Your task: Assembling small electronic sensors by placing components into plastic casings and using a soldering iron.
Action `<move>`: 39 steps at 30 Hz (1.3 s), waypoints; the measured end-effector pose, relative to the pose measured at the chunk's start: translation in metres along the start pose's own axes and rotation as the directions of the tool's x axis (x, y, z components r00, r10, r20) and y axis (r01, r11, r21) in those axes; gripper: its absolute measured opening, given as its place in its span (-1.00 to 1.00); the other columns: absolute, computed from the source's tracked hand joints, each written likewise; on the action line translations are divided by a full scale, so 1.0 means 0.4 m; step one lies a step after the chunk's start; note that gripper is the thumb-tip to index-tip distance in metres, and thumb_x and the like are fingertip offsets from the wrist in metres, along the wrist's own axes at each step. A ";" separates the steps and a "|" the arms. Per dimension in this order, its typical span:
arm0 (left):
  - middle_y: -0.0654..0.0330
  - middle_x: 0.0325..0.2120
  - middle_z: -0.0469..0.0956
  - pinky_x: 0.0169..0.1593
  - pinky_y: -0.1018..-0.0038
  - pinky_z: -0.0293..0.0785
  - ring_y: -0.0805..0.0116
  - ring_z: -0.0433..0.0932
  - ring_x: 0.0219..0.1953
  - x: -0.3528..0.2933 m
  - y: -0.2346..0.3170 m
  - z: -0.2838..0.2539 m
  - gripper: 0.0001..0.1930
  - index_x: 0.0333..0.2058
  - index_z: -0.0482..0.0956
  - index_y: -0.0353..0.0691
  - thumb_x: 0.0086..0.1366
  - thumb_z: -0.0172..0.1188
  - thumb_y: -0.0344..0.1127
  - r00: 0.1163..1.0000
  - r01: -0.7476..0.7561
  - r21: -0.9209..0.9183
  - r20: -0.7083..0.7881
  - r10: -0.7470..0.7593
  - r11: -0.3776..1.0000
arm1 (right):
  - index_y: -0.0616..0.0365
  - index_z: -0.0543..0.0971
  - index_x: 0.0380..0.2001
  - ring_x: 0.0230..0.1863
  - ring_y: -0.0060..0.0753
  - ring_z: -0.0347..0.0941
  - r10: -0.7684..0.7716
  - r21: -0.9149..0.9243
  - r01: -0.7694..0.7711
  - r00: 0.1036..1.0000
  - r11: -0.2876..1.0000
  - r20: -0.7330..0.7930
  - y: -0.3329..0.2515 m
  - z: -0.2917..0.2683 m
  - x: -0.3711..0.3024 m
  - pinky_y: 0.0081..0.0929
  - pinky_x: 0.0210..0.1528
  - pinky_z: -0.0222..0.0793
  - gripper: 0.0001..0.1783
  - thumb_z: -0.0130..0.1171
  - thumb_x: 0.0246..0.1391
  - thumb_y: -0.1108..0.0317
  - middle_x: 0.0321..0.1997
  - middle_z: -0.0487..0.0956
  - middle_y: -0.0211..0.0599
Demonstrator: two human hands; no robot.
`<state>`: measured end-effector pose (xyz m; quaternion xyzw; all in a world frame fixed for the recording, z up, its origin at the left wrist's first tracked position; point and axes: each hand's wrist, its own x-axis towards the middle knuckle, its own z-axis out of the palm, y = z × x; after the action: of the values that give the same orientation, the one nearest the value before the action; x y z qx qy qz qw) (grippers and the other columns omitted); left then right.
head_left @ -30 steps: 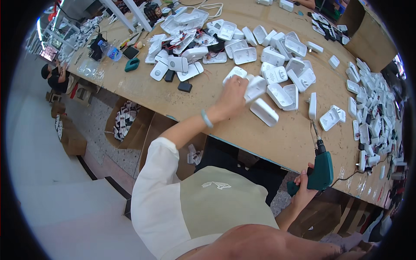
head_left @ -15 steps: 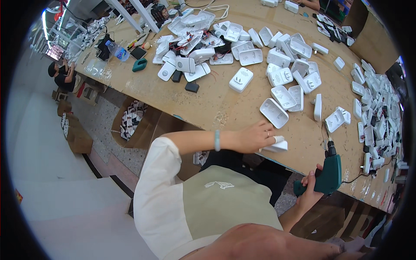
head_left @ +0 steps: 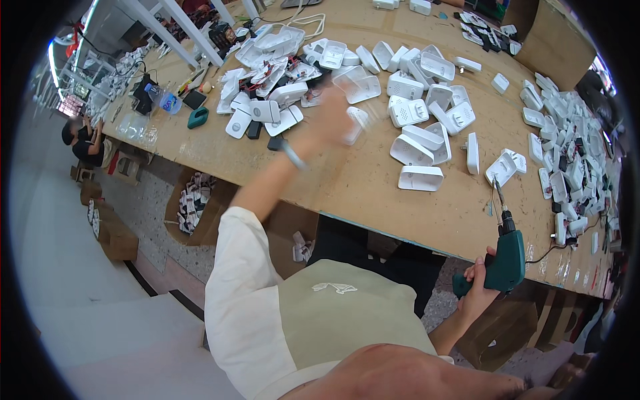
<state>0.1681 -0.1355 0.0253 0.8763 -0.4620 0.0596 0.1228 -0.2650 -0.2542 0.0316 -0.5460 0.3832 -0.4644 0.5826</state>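
Observation:
My left hand [head_left: 331, 115], smeared by motion, reaches over the middle of the table beside the heap of white plastic parts. A white casing with plug pins [head_left: 358, 125] is partly hidden behind it; the blur hides whether the fingers touch it. At the near right, my right hand [head_left: 477, 283] is wrapped round the handle of a green power screwdriver [head_left: 510, 263]. Its bit points away from me, toward an open white shell [head_left: 501, 169]. Another white shell [head_left: 420, 179] lies on its side nearer the table edge.
Wired white parts [head_left: 273, 67] are heaped at the far left, near a green tool [head_left: 198, 118] and a water bottle [head_left: 163, 100]. More casings [head_left: 573, 147] pile up at the right beside a cardboard box [head_left: 557, 47]. A carton of parts [head_left: 175, 212] stands below the table; another person [head_left: 83, 143] sits far left.
My left hand has let go of a white shell near the table edge and swung away to the far left. My right hand keeps its hold on the screwdriver. The view has shifted slightly.

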 end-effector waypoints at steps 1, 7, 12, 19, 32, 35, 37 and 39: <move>-0.26 -0.01 0.49 0.14 0.10 0.40 -0.23 0.46 0.08 0.067 -0.117 -0.042 -0.37 0.07 0.45 -0.41 0.11 0.37 -0.13 0.883 0.039 -0.339 -0.428 -0.191 0.940 | 0.31 0.45 0.06 -0.56 -0.66 0.26 -0.007 -0.015 0.007 1.000 1.000 -0.002 0.000 -0.005 -0.003 -0.62 -0.49 0.25 -0.64 0.16 0.18 0.59 -0.23 0.49 -0.32; -0.23 0.16 0.45 0.24 -0.11 0.30 -0.22 0.41 0.22 0.129 -0.561 -0.024 -0.18 0.26 0.35 -0.15 0.07 0.24 0.16 0.760 0.645 0.064 0.051 -0.648 0.762 | 0.32 0.45 0.06 -0.55 -0.68 0.25 -0.015 0.005 0.015 1.000 1.000 -0.024 -0.033 0.036 -0.014 -0.63 -0.49 0.24 -0.63 0.16 0.18 0.59 -0.26 0.48 -0.32; -0.14 -0.02 0.58 0.09 -0.15 0.40 -0.19 0.48 0.10 0.033 -0.289 -0.030 -0.27 0.26 0.36 -0.07 0.08 0.26 -0.04 0.910 0.405 -0.128 -0.046 -0.413 0.905 | 0.30 0.44 0.08 -0.56 -0.67 0.25 0.019 -0.008 -0.019 1.000 1.000 0.014 -0.007 0.055 -0.003 -0.62 -0.50 0.24 -0.61 0.16 0.17 0.60 -0.15 0.51 -0.27; -0.07 -0.04 0.50 0.13 -0.07 0.20 -0.01 0.35 0.16 -0.150 -0.046 0.013 -0.55 -0.08 0.50 -0.30 0.14 0.30 -0.14 0.974 -0.070 0.085 -0.211 0.086 0.994 | 0.28 0.41 0.11 -0.57 -0.64 0.25 0.040 -0.006 -0.040 0.995 0.999 0.093 -0.011 0.069 -0.004 -0.58 -0.50 0.26 -0.57 0.16 0.16 0.61 -0.03 0.52 -0.25; 0.00 -0.15 0.42 0.15 0.05 0.22 0.00 0.36 -0.04 -0.292 0.114 -0.020 -0.37 -0.04 0.54 -0.33 0.14 0.27 0.14 0.918 -0.329 0.080 -0.208 0.339 0.941 | 0.31 0.42 0.09 -0.56 -0.63 0.26 0.082 -0.007 -0.082 0.994 0.997 0.067 -0.010 0.039 -0.024 -0.57 -0.47 0.30 -0.58 0.15 0.14 0.65 0.00 0.52 -0.22; -0.03 -0.12 0.40 0.17 0.05 0.20 -0.04 0.34 -0.05 -0.311 0.186 0.013 -0.24 0.11 0.49 -0.33 0.23 0.09 0.29 0.911 -0.361 0.075 -0.187 0.369 0.930 | 0.37 0.48 0.01 -0.59 -0.67 0.28 0.070 0.041 -0.076 0.989 0.996 0.128 -0.026 0.062 -0.030 -0.62 -0.51 0.27 -0.65 0.16 0.13 0.68 -0.30 0.53 -0.28; -0.08 0.00 0.40 0.27 0.00 0.16 -0.03 0.36 0.04 -0.300 0.182 0.063 -0.24 0.19 0.45 -0.27 0.22 0.11 0.25 0.880 -0.434 0.239 -0.097 0.466 0.869 | 0.37 0.49 0.01 -0.59 -0.67 0.28 0.072 0.040 -0.077 0.990 0.996 0.124 -0.021 0.067 -0.034 -0.62 -0.51 0.27 -0.66 0.16 0.13 0.68 -0.31 0.53 -0.28; -0.08 0.03 0.40 0.29 0.00 0.15 -0.01 0.36 0.07 -0.309 0.189 0.063 -0.28 0.15 0.48 -0.26 0.19 0.18 0.19 0.861 -0.467 0.166 -0.138 0.490 0.868 | 0.36 0.49 0.00 -0.59 -0.68 0.28 0.075 0.039 -0.080 0.989 0.996 0.129 -0.021 0.058 -0.033 -0.62 -0.51 0.27 -0.66 0.16 0.13 0.68 -0.32 0.53 -0.29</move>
<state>0.0356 -0.0850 -0.0138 0.7311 -0.6480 0.1941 0.0885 -0.2477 -0.2347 0.0418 -0.5464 0.3558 -0.4138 0.6353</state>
